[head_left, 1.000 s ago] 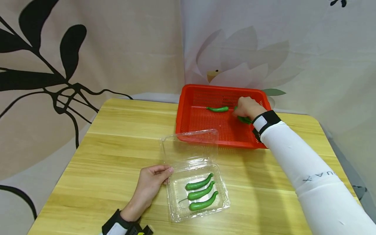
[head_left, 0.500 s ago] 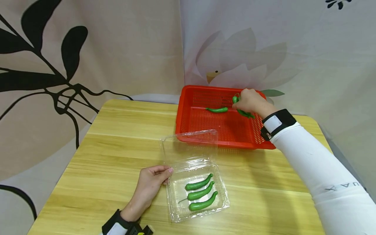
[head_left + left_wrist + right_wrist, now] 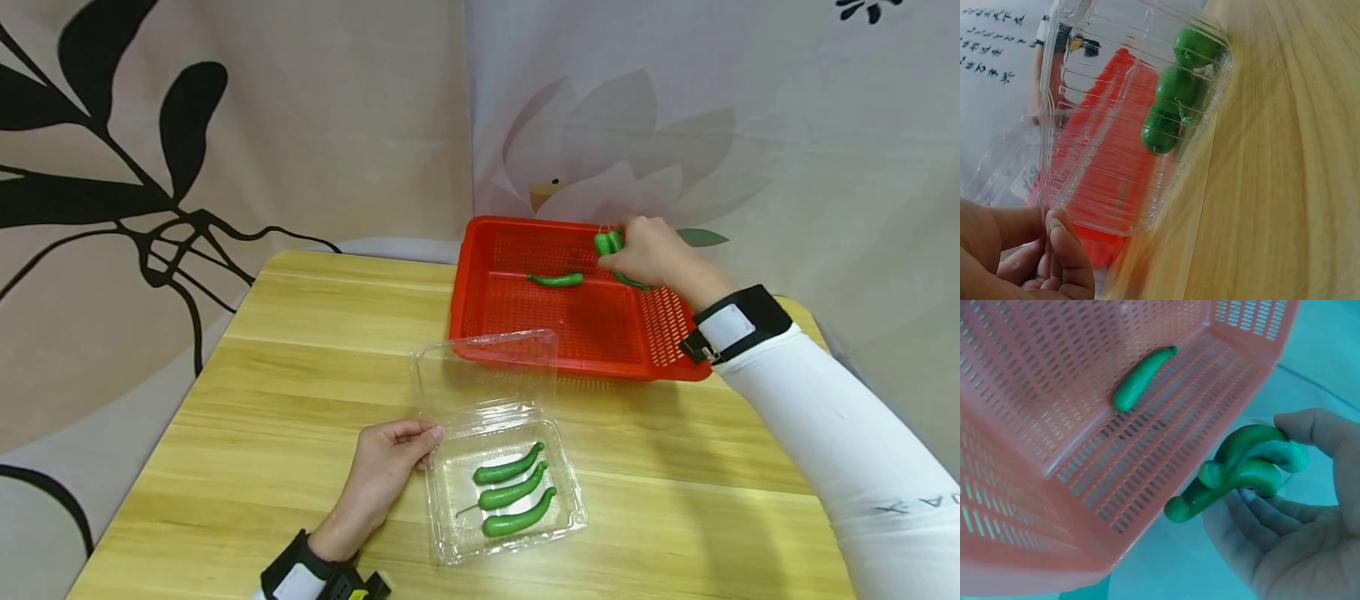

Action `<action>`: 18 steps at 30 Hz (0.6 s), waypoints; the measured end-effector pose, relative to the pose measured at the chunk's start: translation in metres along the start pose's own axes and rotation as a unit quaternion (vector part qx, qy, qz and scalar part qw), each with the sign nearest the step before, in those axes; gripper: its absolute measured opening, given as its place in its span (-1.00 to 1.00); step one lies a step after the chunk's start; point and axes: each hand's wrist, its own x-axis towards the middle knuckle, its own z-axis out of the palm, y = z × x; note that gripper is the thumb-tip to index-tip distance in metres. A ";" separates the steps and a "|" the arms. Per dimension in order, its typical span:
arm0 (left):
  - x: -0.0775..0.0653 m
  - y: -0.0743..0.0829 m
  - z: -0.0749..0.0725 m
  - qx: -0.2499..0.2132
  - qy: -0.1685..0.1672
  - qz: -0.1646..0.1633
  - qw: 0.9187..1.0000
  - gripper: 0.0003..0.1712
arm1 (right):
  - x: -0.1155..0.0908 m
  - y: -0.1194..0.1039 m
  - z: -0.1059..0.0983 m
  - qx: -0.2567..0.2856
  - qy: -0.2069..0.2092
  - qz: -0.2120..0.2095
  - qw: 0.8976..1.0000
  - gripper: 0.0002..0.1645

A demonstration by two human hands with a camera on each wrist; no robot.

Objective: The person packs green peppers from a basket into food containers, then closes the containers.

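Note:
A clear hinged plastic container [image 3: 457, 533] lies with its lid [image 3: 480, 362] up and tilted back toward the basket. Three green chili peppers [image 3: 517, 497] lie side by side in it. Along its left edge, my left hand [image 3: 378, 467] pinches the rim between thumb and fingers. Over the right end of the red basket [image 3: 517, 321], my right hand [image 3: 660, 258] holds a small bunch of green chili peppers [image 3: 1254, 456] between thumb and fingers. One more chili pepper [image 3: 555, 280] lies on the basket floor.
The wooden table [image 3: 300, 358] carries everything. Behind it hangs a printed cloth backdrop [image 3: 360, 125]. The container's lid overlaps the basket's front wall in the head view.
My right hand has risen off the basket floor with the green chili peppers and drawn slightly to the right. My left hand and the container have stayed in place.

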 end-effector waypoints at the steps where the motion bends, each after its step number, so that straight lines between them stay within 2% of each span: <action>1: 0.000 0.000 0.000 0.000 0.000 0.000 1.000 -0.79 | -0.002 -0.001 -0.001 0.001 -0.003 -0.001 1.000 -0.56; 6: 0.000 0.001 0.001 -0.003 0.003 -0.003 1.000 -0.80 | -0.011 -0.011 -0.004 0.014 -0.009 -0.007 1.000 -0.35; 18: 0.000 0.001 0.002 -0.006 0.003 -0.001 1.000 -0.81 | -0.040 -0.030 -0.009 0.039 0.016 -0.035 0.999 -0.34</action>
